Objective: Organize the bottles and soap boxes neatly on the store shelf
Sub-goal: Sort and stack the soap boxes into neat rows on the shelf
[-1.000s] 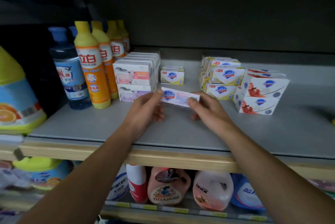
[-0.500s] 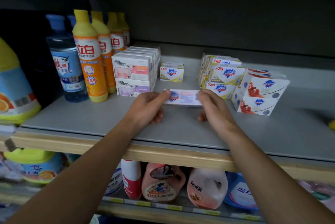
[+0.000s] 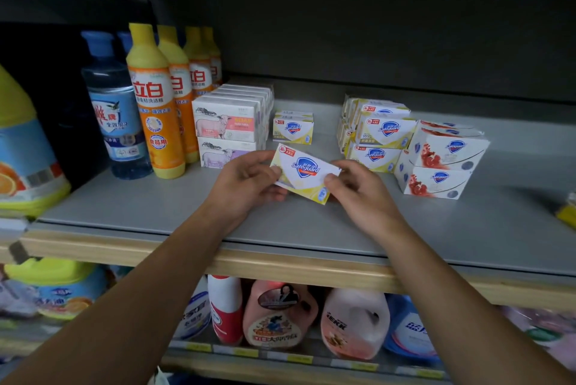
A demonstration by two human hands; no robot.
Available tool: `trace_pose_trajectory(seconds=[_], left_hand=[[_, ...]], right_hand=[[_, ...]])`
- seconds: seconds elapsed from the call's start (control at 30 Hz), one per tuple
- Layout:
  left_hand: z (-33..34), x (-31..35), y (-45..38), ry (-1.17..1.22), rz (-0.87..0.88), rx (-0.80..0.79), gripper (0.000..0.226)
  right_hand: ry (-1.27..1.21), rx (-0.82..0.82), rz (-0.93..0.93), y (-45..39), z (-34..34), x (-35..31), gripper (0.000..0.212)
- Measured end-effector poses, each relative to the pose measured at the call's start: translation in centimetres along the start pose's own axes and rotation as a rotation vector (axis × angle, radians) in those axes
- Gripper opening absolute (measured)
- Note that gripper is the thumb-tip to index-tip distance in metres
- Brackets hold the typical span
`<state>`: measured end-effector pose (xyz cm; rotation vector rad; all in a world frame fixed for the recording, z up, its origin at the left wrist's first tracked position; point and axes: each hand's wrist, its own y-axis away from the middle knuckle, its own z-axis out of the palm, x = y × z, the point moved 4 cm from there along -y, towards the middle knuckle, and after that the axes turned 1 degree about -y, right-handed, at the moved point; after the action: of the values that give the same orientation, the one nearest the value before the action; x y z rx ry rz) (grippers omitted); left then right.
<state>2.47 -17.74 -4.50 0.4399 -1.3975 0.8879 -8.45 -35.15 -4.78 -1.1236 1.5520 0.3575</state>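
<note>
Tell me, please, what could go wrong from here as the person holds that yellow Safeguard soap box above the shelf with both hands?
The yellow Safeguard box is only pinched at its ends by the left hand and right hand, tilted, so it might slip onto the shelf. Setting it on the small yellow stack could nudge that stack askew. Reaching right, a hand might brush the red pomegranate boxes, which already sit angled.
</note>
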Motion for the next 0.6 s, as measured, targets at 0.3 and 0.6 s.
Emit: trace_pose_trajectory(seconds=[0.3,0.6], left_hand=[[-0.1,-0.4,-0.2,0.072,-0.073,0.048,0.013],[-0.3,-0.6,-0.5,0.017,-0.081,0.083,0.019]], right_hand=[[0.045,-0.016,-0.240,1.0,-0.1,-1.5,0.055],[0.094,0.028,-0.298,0.9,-0.1,-1.6,0.056]])
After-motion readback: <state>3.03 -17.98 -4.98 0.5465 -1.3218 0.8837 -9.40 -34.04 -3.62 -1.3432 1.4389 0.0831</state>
